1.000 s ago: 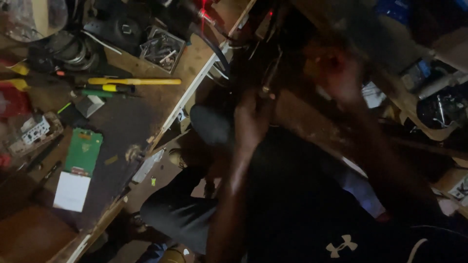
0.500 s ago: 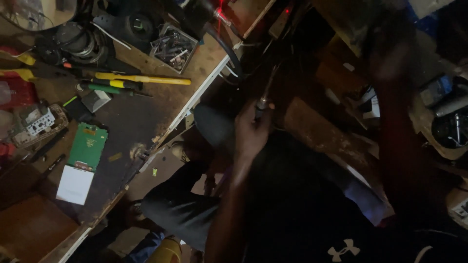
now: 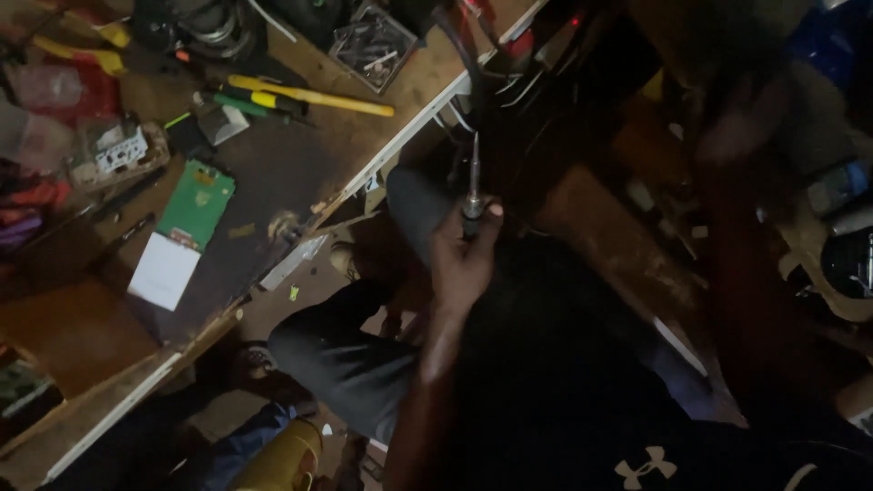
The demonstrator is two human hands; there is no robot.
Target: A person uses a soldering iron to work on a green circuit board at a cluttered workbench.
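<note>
The left hand (image 3: 462,259) grips one screwdriver (image 3: 472,186) upright, just off the workbench (image 3: 300,173) edge. The right hand (image 3: 741,127) is blurred; its grip is unclear. One green circuit board (image 3: 195,205) lies on the bench.

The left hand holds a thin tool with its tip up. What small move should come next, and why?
Probably hold the tool steady and bring the right hand down first. The left hand grips it near the base, tip up, close to the dangling wires at the bench edge. The right hand is a raised blur, too unclear to tell what it holds.
</note>
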